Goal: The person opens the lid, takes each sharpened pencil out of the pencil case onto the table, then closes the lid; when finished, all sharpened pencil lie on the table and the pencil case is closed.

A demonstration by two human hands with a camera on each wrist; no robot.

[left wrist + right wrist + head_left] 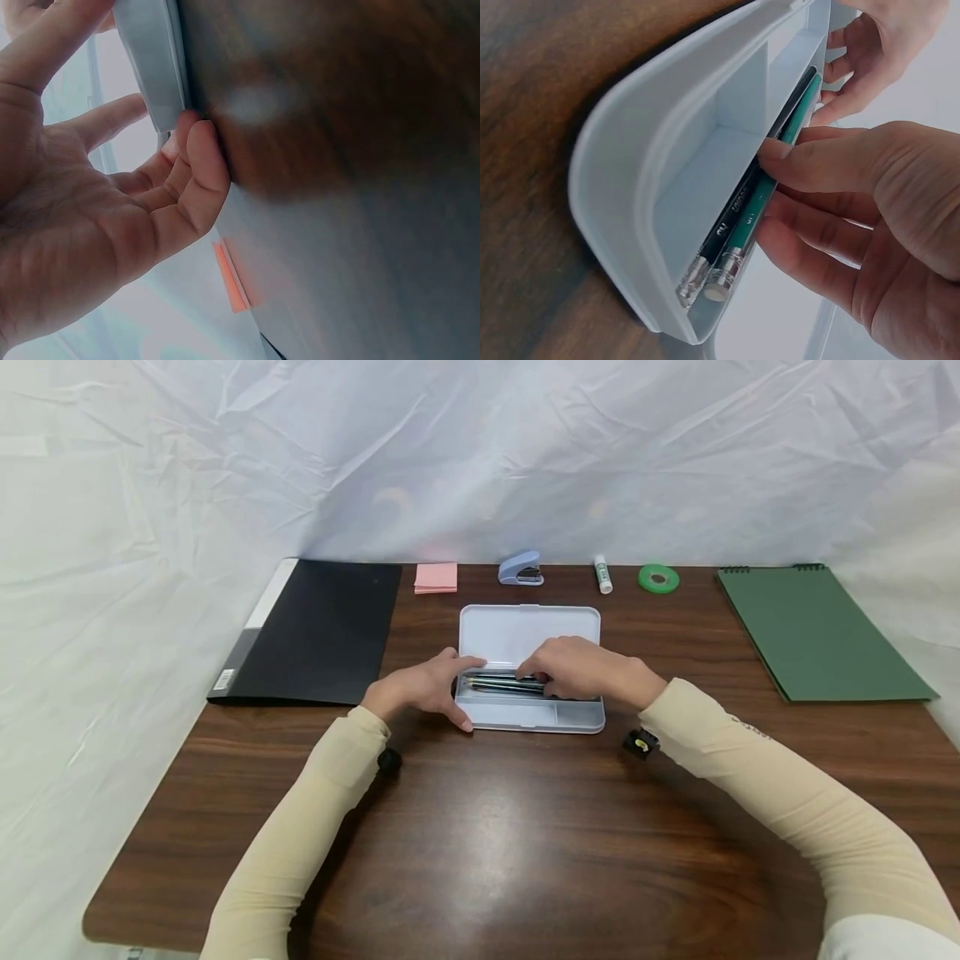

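A pale blue pencil case (525, 717) lies open in the middle of the brown table (480, 843), its lid (528, 628) laid flat behind the tray. Green and black pencils (498, 682) lie in the tray's long compartment. My left hand (453, 692) grips the case's left end, with the thumb at the front corner and the index finger over the rim. My right hand (547, 677) rests its straight fingers on the pencils. The right wrist view shows the fingertips (780, 161) touching the pencils (739, 236) inside the case (645, 195). In the left wrist view, curled fingers (202, 165) press the case's corner (154, 67).
A black folder (315, 631) lies at the left. Pink sticky notes (436, 577), a blue stapler (521, 568), a glue stick (603, 574) and a green tape roll (658, 578) line the back edge. A green notebook (817, 631) lies at the right. White sheeting surrounds the table.
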